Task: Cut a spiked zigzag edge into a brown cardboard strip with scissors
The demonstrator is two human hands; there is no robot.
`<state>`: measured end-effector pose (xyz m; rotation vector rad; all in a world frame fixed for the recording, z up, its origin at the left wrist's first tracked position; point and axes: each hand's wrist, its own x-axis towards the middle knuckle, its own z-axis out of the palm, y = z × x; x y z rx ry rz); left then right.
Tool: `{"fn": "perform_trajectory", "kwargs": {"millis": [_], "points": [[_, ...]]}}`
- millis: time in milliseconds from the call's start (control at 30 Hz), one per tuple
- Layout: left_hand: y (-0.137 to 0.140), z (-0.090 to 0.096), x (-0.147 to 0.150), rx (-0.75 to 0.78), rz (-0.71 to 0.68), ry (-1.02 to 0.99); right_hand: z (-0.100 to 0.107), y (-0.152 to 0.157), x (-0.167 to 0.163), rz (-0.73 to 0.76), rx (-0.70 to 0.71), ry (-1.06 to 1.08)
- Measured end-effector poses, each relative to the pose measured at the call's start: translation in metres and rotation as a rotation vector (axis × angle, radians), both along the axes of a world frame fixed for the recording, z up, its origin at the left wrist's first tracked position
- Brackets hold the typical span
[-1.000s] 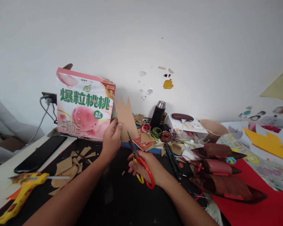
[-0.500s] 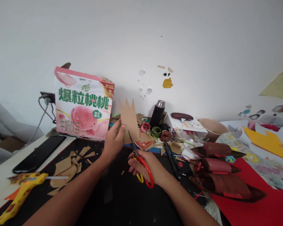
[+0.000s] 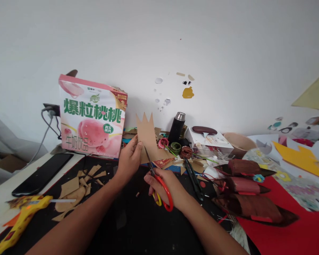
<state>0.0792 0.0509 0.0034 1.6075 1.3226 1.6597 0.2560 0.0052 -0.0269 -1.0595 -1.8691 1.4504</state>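
Between the thumb and fingers of my left hand point(image 3: 130, 156) stands a piece of brown cardboard point(image 3: 147, 134) with a pointed, zigzag top edge. My right hand point(image 3: 168, 184) is wrapped round scissors point(image 3: 167, 194) with red and yellow handles. Their blades point up and lie at the lower part of the cardboard. Whether the edges are biting into it I cannot tell. Cardboard scraps point(image 3: 71, 187) lie left of my left forearm, beside a yellow hot glue gun point(image 3: 22, 219).
A pink drink carton point(image 3: 91, 117) stands against the wall, with a black phone point(image 3: 42, 173) in front. A black flask point(image 3: 177, 127), small open jars point(image 3: 175, 148) and a dark utility knife point(image 3: 193, 179) sit beyond my right hand. Several brown model boats point(image 3: 257, 209) rest on red paper point(image 3: 287, 233).
The view has shifted slightly, so most things sit a little further left. My hands keep their grips on the cardboard and the scissors, with hardly any movement.
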Motion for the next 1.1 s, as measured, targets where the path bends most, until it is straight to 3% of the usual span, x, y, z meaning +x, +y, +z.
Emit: {"fn": "perform_trajectory", "kwargs": {"millis": [300, 700, 1100], "points": [[0.0021, -0.0045, 0.0008, 0.005, 0.044, 0.028, 0.0073, -0.0015, -0.0006, -0.071, 0.025, -0.099], [0.0010, -0.0061, 0.0032, 0.006, 0.057, 0.015, 0.0039, -0.0015, -0.0021, -0.079, 0.127, -0.170], [0.0023, -0.0078, 0.0035, 0.013, 0.067, 0.023, 0.0049, -0.0027, -0.0027, -0.095, 0.132, -0.226]]}}
